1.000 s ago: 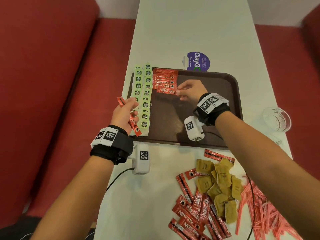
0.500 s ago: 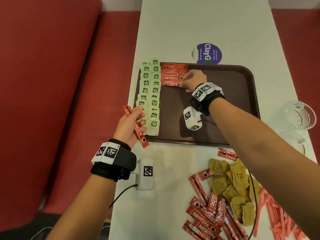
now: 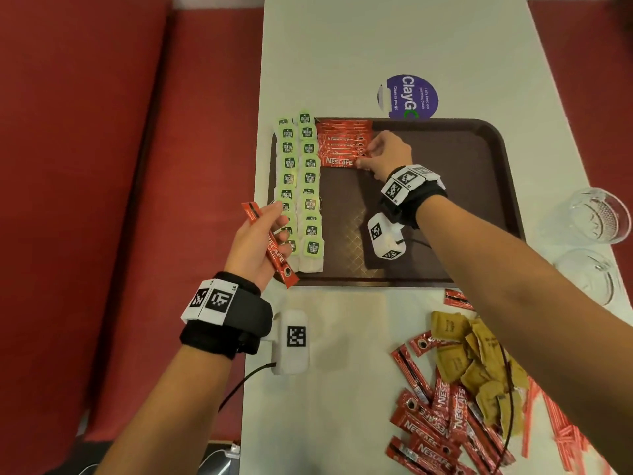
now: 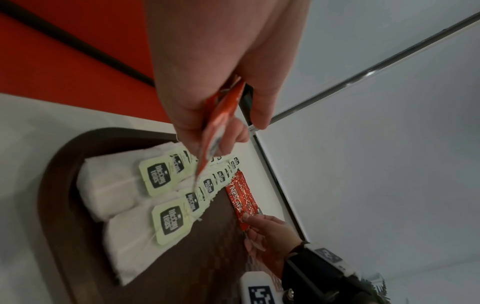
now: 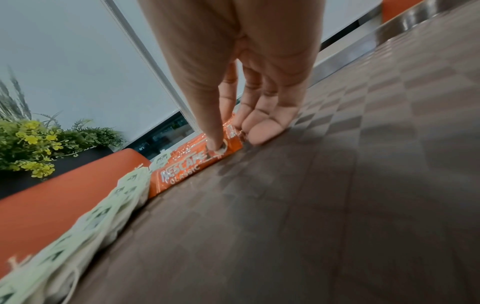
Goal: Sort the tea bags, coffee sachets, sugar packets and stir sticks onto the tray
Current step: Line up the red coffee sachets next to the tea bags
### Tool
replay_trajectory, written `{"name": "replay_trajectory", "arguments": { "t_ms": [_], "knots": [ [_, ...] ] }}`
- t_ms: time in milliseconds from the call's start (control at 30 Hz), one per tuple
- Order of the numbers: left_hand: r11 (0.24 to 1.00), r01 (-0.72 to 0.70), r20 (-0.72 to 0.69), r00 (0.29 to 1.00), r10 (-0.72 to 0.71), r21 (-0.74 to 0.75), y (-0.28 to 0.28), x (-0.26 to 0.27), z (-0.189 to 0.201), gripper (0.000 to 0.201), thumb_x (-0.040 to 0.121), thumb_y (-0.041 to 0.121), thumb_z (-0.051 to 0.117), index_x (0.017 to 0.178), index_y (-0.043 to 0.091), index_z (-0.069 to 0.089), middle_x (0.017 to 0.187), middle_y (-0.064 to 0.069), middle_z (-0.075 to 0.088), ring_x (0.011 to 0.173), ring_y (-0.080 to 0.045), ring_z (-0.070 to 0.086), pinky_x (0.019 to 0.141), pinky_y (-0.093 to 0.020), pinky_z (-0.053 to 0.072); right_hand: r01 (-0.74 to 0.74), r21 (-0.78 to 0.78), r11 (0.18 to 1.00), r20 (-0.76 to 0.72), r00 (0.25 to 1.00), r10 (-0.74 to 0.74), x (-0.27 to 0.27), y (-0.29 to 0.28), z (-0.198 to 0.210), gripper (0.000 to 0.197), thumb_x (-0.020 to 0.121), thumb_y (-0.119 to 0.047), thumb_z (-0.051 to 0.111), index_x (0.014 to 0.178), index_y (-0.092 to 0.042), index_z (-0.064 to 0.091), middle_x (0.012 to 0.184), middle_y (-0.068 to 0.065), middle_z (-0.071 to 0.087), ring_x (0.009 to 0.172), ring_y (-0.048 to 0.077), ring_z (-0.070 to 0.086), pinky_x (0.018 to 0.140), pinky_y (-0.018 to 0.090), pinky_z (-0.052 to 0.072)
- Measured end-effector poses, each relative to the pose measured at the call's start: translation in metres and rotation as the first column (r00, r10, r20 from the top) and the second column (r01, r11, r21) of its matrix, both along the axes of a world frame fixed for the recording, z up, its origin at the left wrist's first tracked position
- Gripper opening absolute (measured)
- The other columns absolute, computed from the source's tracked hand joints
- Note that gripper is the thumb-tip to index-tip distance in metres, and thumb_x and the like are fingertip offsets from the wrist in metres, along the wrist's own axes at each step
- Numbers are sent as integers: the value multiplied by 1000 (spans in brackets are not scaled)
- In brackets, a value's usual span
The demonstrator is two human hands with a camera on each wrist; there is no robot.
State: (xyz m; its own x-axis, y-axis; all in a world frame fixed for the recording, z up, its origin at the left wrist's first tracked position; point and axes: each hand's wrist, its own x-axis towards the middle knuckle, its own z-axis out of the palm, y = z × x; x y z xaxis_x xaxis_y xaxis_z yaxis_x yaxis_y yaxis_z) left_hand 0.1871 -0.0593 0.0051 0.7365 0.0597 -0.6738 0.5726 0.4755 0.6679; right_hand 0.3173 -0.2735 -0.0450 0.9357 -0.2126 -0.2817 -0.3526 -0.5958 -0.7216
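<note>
Brown tray [image 3: 479, 186] lies on the white table [image 3: 342, 46], long axis left–right.

Tea bags [image 3: 301, 186]: two columns along the tray's left edge, running far to near, green tags up.

Coffee sachets on tray [image 3: 344, 145]: a block at the far edge, just right of the tea bags. Each sachet's long axis runs left–right; the nearest one shows its brand print face up, cup-print end to the right.

Right hand [image 3: 387, 154]: over the tray, at the right end of that nearest sachet. In the right wrist view the thumb [image 5: 207, 115] presses down on the cup-print end and the other fingers are bent against the sachet ends beside it. Whether it pinches or only presses, cannot tell.

Left hand [image 3: 255, 248]: above the tray's near-left corner, fingers and thumb closed on one held sachet [image 3: 270, 245]. Long axis diagonal, far-left to near-right; cup-print end points near-right, over the tray's near rim.

Off tray, near-right of the table: loose sachets [image 3: 435, 430] lying at mixed angles, brown sugar packets [image 3: 472, 368] heaped, red stir sticks [image 3: 561, 433] at the right edge.

Two glasses [image 3: 597, 217] right of the tray; a purple sticker [image 3: 409, 96] just beyond its far rim.
</note>
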Motion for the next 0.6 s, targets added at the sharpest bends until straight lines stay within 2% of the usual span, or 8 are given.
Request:
{"name": "replay_trajectory", "arguments": {
  "t_ms": [100,167,233,333,400,500,567,600],
  "knots": [
    [996,-16,5,1000,16,-90,-4,6,3,26,90,41,54,94,15,54,64,3,52,48,-6,42,40,-16,34,-6,13,1000,8,1000,6,-2,0,0,28,76,-15,75,88,-16,49,83,-3,57,81,17,61,58,20,47],
    [986,-45,1,999,46,-160,-8,9,5,34,92,47,46,92,14,54,62,2,52,46,-6,44,41,-16,37,-10,10,1000,8,1000,10,-3,0,0,28,76,-16,75,89,-17,50,89,1,59,86,20,64,66,25,53],
    [975,-88,-13,996,87,-204,-13,12,6,37,95,46,40,84,13,54,59,1,53,46,-8,47,42,-17,41,-27,-5,1000,-2,1000,26,-5,-1,3,28,77,-19,75,91,-17,51,93,3,60,89,20,63,79,32,53],
    [973,-127,-33,992,123,-193,-20,14,7,41,97,44,37,72,15,50,56,1,50,48,-11,48,50,-21,46,-68,-63,996,25,997,69,-9,-2,17,29,79,-26,73,100,-15,56,108,6,61,91,14,54,79,28,46],
    [972,-146,-27,989,143,-185,-24,16,9,43,96,47,35,68,17,47,56,2,46,50,-12,47,55,-25,46,-112,-40,993,66,991,114,-20,4,36,31,81,-33,70,103,-14,58,109,4,60,92,12,53,80,26,45],
    [967,-198,-10,980,199,-159,-31,19,13,44,95,52,34,67,19,44,56,3,40,51,-12,44,58,-26,44,-330,108,938,-52,940,337,-50,20,70,37,81,-45,65,102,-15,60,97,-4,61,83,10,58,69,24,50],
    [967,-230,12,972,233,-114,-35,21,15,43,95,53,34,69,19,43,59,2,39,53,-12,44,59,-26,43,-456,302,837,-195,830,523,-73,31,86,32,83,-38,66,103,-14,61,91,-3,64,77,9,63,63,22,53],
    [967,-239,22,970,242,-88,-36,22,16,43,95,53,34,71,19,43,62,2,40,54,-12,44,59,-27,43,-460,402,791,-228,787,574,-82,33,89,25,84,-29,67,102,-12,61,88,-1,66,73,9,64,62,20,54]
  ]
}}
